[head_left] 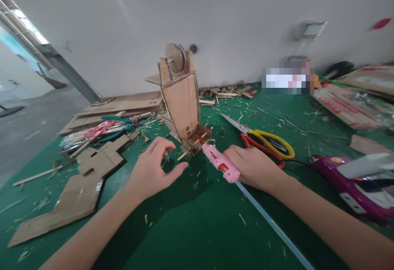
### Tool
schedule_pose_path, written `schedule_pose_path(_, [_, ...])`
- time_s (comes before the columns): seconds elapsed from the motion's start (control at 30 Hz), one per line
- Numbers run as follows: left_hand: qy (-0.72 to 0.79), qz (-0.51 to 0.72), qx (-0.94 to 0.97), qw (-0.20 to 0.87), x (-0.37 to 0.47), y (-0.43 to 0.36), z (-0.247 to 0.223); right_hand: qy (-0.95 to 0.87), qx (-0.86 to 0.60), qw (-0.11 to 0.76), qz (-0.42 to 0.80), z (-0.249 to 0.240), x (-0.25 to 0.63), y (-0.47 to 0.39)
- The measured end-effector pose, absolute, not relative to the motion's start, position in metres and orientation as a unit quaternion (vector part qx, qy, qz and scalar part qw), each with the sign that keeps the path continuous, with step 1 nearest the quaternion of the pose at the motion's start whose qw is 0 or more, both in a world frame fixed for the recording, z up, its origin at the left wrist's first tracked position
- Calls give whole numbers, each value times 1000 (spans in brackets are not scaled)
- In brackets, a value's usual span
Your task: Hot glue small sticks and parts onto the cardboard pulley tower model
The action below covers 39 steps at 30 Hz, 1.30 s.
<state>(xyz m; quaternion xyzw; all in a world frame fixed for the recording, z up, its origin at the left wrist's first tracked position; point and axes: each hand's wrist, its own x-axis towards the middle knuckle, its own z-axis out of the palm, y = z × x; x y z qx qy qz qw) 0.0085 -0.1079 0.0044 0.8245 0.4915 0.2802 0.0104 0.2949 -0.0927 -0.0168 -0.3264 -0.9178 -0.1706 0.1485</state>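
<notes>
A pink hot glue gun (222, 165) is gripped in my right hand (250, 165), a long clear glue stick (273, 225) trailing from its back. Its nozzle end is close to the base of a cardboard model (181, 101), a tall tapered box with a round pulley (175, 56) on top and a red string down its front. At the foot of the model sits a small cardboard wheel with a thin wooden stick (182, 156) through it. My left hand (156, 167) is beside that wheel, thumb and fingers apart, with nothing visible between them.
Yellow-handled scissors (271, 138) and red-handled pliers (261, 149) lie right of the model. A purple tool (353, 184) stands at the right. Cut cardboard (76, 192), teal-handled pliers (115, 119) and flat sheets (123, 102) lie left. Scraps (227, 91) litter the green table (184, 229) by the wall.
</notes>
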Motion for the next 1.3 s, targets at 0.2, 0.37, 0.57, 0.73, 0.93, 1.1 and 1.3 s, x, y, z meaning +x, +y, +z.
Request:
schedule_pose_path(0.2, [496,248,832,12,18,-111,-6,-916,-336,148,-163,-15,292,-92])
schedule_pose_path(0.37, [485,258,835,18,14,-111,-10,-915,-335,152,-164,-15,292,-91])
schedule_pose_path(0.57, [461,278,842,-29,14,-111,-12,-916,-340,150,-153,-13,293,-93])
schedule_pose_path(0.73, [443,283,848,-69,14,-109,-12,-916,-336,155,-156,-14,292,-92])
schedule_pose_path(0.93, [438,283,848,-97,13,-107,-12,-915,-343,146,-156,-12,291,-93])
schedule_pose_path(1.1, [438,284,846,-105,11,-107,-12,-914,-347,145,-154,-11,292,-93])
schedule_pose_path(1.3, [438,290,845,-105,10,-106,-12,-914,-340,146,-169,-15,292,-92])
